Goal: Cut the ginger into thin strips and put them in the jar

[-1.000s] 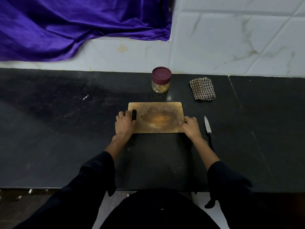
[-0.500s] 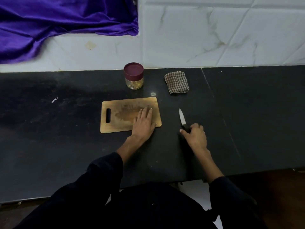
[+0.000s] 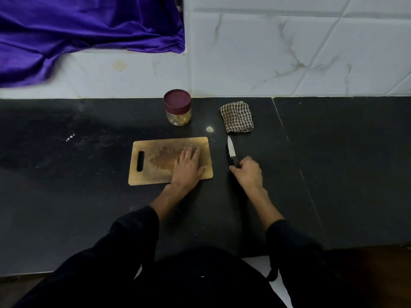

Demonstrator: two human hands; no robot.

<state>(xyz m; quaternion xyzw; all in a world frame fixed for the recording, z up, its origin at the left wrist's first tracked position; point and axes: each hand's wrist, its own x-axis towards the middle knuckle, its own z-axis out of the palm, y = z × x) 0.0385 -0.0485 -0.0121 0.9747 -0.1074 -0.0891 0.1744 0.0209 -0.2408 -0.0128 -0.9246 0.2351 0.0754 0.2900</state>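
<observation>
A wooden cutting board with a handle slot lies on the black counter. My left hand rests flat on the board's right half, fingers straight. To the right of the board lies a small knife, blade pointing away; my right hand grips its black handle. A glass jar with a maroon lid stands behind the board, yellowish pieces visible at its bottom. No loose ginger shows on the board.
A folded checked cloth lies behind the knife, right of the jar. Purple fabric drapes over the white tiled wall at the back left. The counter's front edge runs near my body.
My left hand moved from the board's left edge to lie flat on its right half. My right hand left the board's right edge and took the knife handle.
</observation>
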